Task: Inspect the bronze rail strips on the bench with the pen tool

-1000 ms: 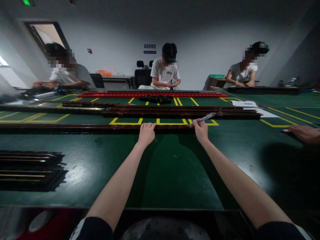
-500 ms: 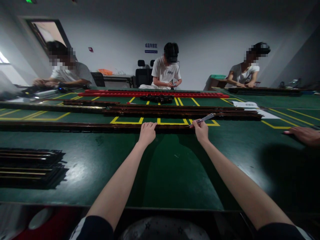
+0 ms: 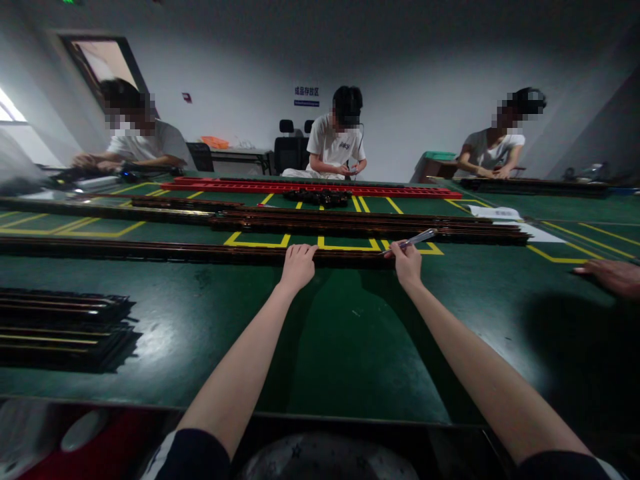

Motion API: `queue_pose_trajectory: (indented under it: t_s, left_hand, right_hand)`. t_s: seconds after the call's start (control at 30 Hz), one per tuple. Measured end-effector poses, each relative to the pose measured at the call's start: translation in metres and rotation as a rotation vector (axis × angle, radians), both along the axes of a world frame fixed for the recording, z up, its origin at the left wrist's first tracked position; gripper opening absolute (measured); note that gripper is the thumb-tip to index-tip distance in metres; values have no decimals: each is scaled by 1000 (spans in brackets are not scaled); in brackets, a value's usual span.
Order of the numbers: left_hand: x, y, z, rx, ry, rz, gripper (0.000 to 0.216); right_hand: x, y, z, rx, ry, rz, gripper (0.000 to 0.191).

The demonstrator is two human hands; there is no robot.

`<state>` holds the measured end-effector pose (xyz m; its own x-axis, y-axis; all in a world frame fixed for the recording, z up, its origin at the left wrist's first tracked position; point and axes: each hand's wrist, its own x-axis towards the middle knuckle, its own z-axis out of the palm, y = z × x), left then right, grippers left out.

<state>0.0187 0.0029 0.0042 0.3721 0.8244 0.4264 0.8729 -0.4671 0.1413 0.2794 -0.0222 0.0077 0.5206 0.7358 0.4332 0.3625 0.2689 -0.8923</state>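
Long thin dark strips (image 3: 150, 251) run across the table in front of me, with a brownish sheen. My left hand (image 3: 299, 264) lies over them near their right part, fingers bent down and closed on the strips. Towards their right end, my right hand (image 3: 407, 261) pinches a slim tool with a clear handle (image 3: 423, 237). Its thin tip points left and down at the strips; whether it touches them I cannot tell. The strips' undersides and my left fingertips are hidden.
Beyond lies a thicker stack of dark strips (image 3: 325, 220), then a dark tangled heap (image 3: 320, 198) and a red rail (image 3: 390, 191). More strip bundles (image 3: 60, 340) sit at left. Another person's hand (image 3: 613, 277) rests at right. Papers (image 3: 495, 212) lie behind; three people sit opposite.
The whole view has shifted slightly to the right. Both hands keep nearly the same places on the strips, and the tool stays in my right hand.
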Motion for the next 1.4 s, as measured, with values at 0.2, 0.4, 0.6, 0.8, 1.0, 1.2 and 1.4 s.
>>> queue_pose_trajectory:
  t_s: [0.2, 0.4, 0.6, 0.8, 1.0, 1.2, 1.4]
  left_hand:
    - [0, 0, 0, -6, -8, -7, 49]
    - [0, 0, 0, -18, -24, -9, 48]
    - [0, -1, 1, -35, -11, 2, 48]
    - [-1, -1, 1, -27, -7, 0, 47]
    - [-1, 1, -1, -9, 6, 4, 48]
    - [-1, 1, -2, 10, -2, 2, 48]
    - [-1, 0, 0, 3, -6, -6, 48]
  right_hand:
    - [1, 0, 0, 21, -8, 1, 28]
    - [0, -2, 3, 4, 10, 4, 22]
    - [1, -2, 3, 13, 53, 17, 19]
    - [3, -3, 4, 3, 57, -30, 17]
    - [3, -2, 3, 18, 60, -29, 21]
    - [4, -2, 3, 25, 57, -34, 21]
    - [4, -5, 4, 3, 11, -39, 19]
